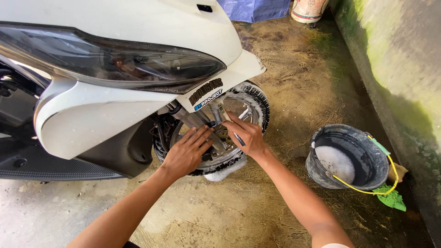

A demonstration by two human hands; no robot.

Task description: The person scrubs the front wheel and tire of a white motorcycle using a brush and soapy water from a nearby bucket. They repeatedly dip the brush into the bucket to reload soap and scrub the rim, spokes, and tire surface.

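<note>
Both hands work at the scooter's front wheel (239,133): left hand (186,154) lies flat and open on the soapy rim, right hand (245,135) is closed around a brush (229,123). Rigid, wet metal likely feels slippery; spokes offer grip. Foam bucket (351,158) sits right of them.
</note>
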